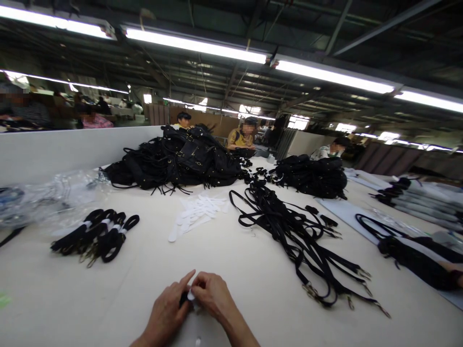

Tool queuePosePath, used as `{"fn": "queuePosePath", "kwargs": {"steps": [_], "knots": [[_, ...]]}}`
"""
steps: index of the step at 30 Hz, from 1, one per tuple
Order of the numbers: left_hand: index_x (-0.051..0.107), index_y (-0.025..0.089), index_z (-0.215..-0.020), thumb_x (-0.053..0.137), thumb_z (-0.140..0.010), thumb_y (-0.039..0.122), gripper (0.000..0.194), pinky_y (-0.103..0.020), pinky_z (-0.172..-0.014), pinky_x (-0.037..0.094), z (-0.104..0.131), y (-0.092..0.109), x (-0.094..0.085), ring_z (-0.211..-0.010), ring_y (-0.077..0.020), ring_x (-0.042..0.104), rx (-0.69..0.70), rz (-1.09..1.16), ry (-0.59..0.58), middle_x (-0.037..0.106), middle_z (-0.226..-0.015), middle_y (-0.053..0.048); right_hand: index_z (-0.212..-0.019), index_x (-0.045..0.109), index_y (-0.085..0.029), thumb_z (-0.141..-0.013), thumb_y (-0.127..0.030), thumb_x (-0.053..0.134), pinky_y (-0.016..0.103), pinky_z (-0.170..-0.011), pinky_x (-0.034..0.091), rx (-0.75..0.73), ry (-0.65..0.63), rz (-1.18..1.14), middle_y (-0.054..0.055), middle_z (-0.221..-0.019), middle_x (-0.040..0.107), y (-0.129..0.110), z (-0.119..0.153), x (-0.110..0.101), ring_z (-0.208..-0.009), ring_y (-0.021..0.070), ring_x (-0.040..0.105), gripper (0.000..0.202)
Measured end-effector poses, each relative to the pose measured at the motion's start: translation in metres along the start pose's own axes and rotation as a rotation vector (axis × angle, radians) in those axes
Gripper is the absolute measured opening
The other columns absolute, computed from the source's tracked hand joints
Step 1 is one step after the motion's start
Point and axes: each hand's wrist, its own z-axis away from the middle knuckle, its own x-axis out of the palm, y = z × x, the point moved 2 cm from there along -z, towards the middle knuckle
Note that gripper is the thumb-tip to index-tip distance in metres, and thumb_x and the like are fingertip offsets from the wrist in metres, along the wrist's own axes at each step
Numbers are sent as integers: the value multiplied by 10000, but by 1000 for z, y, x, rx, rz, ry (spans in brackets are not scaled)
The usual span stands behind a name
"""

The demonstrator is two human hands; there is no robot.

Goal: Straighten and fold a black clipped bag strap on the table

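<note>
Tabletop (152,270) beneath, pinches a white strip (190,295) in the right hand (214,295). Curls the left hand (168,306) around a black piece (183,299) (well short of the white pile (197,212)).

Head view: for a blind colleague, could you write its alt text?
Left hand and right hand hold a white strip and black item at a table. Beyond lie bundled black straps at left, white strips centrally, loose straps at right, and piled black bags behind.
</note>
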Motion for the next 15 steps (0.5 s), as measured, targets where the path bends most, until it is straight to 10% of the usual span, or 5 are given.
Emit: {"fn": "queuePosePath", "kwargs": {"steps": [6, 15], "knots": [[579, 228, -1291, 493, -802, 163, 500, -388, -998, 472, -2, 1, -1, -1091, -231, 611, 29, 30, 8, 683, -1206, -68, -787, 632, -226, -766, -140, 514, 297, -732, 446, -195, 124, 266, 34, -923, 701, -2, 8, 2, -852, 201, 638, 148], [702, 288, -1088, 521, -824, 243, 323, -316, -972, 467, -15, 14, -21, -1053, -216, 641, -4, 185, -97, 728, -1114, -11, -778, 583, -233, -716, -70, 571, 290, -787, 460, -586, 329, 66, -4, -940, 706, -5, 29, -9, -864, 163, 648, 175]]}}
